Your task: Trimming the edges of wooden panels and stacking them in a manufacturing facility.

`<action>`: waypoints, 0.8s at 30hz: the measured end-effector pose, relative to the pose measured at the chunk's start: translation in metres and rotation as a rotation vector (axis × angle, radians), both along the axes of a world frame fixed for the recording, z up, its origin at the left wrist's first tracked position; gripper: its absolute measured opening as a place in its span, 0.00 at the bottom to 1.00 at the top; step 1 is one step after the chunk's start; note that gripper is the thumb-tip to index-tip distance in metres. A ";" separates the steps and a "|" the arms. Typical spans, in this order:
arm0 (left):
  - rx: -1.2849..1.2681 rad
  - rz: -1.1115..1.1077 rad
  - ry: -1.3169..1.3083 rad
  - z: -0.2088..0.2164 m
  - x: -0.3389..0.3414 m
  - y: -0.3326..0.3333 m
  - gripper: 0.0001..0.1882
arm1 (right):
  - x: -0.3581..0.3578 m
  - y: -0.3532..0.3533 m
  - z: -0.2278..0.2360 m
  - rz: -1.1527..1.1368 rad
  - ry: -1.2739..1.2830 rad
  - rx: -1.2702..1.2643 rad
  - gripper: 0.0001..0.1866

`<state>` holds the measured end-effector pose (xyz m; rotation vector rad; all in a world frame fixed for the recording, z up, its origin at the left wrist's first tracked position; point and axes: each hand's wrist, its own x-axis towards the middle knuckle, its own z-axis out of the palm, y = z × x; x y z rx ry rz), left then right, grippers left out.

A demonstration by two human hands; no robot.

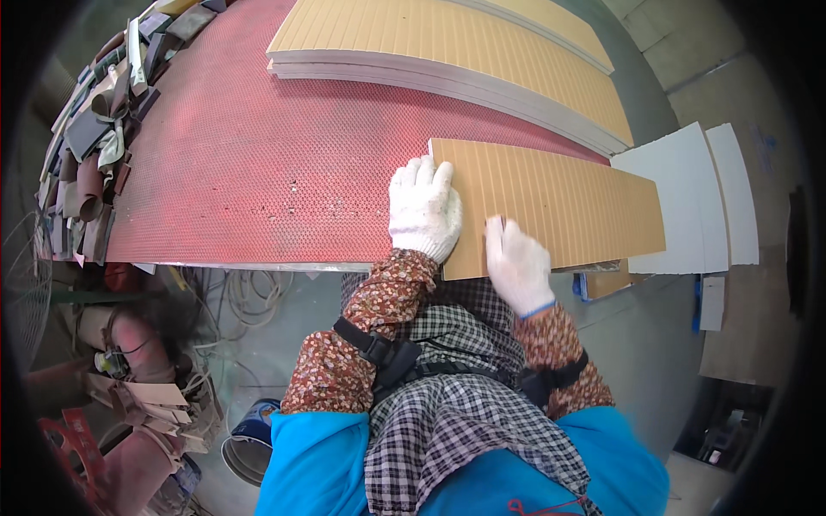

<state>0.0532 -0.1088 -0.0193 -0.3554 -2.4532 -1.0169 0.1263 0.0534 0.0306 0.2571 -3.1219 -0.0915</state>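
Observation:
A tan grooved panel with crosswise lines lies on the red textured table top, its near edge by my body. At its left end, my left hand, in a white knit glove, lies with fingers stretched out, its side against the panel's edge. Over the panel's near left part, my right hand, also gloved, is closed with its fingertips together. A small dark edge shows at those fingertips; what it belongs to I cannot make out.
Tan grooved panels are stacked at the table's far side. White boards stick out beyond the right end. Sanding scraps and strips line the left edge of the red table top. A bucket and cables are on the floor.

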 end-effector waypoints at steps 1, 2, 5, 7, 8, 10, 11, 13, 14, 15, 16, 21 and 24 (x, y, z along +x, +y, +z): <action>0.001 0.001 0.001 0.000 0.000 0.000 0.19 | 0.017 -0.001 0.000 -0.023 0.006 -0.052 0.13; 0.001 -0.006 -0.013 0.000 0.000 -0.001 0.19 | 0.032 -0.004 0.000 -0.020 0.007 -0.053 0.13; -0.001 -0.010 -0.019 0.001 0.001 0.000 0.19 | 0.067 -0.007 0.000 -0.023 0.113 0.008 0.13; -0.009 -0.007 -0.006 0.000 0.001 0.001 0.20 | 0.076 -0.004 -0.007 -0.171 0.055 -0.197 0.14; -0.015 -0.013 -0.009 -0.001 0.001 0.002 0.20 | 0.078 0.000 -0.016 -0.191 0.077 -0.216 0.15; -0.030 -0.011 -0.010 -0.001 0.001 -0.002 0.20 | 0.078 -0.007 -0.009 -0.135 0.107 -0.204 0.14; -0.028 -0.033 -0.031 -0.001 0.001 -0.004 0.20 | 0.077 -0.010 -0.007 -0.085 0.133 -0.187 0.14; -0.025 -0.062 -0.052 -0.001 0.002 -0.004 0.20 | 0.081 -0.007 -0.013 -0.102 0.100 -0.208 0.14; -0.025 -0.076 -0.040 -0.001 0.002 -0.005 0.20 | 0.082 -0.006 -0.016 -0.119 0.064 -0.227 0.14; -0.029 -0.089 -0.030 -0.002 0.003 -0.008 0.19 | 0.082 -0.007 -0.015 -0.120 0.062 -0.231 0.14; -0.032 -0.090 -0.033 -0.002 0.004 -0.010 0.19 | 0.082 -0.008 -0.013 -0.100 0.051 -0.215 0.14; -0.011 -0.134 -0.031 0.002 0.003 -0.013 0.18 | 0.078 -0.012 -0.002 -0.036 0.053 -0.146 0.11; -0.001 -0.112 0.013 0.000 0.004 -0.012 0.18 | 0.068 -0.013 0.005 0.057 0.100 -0.055 0.09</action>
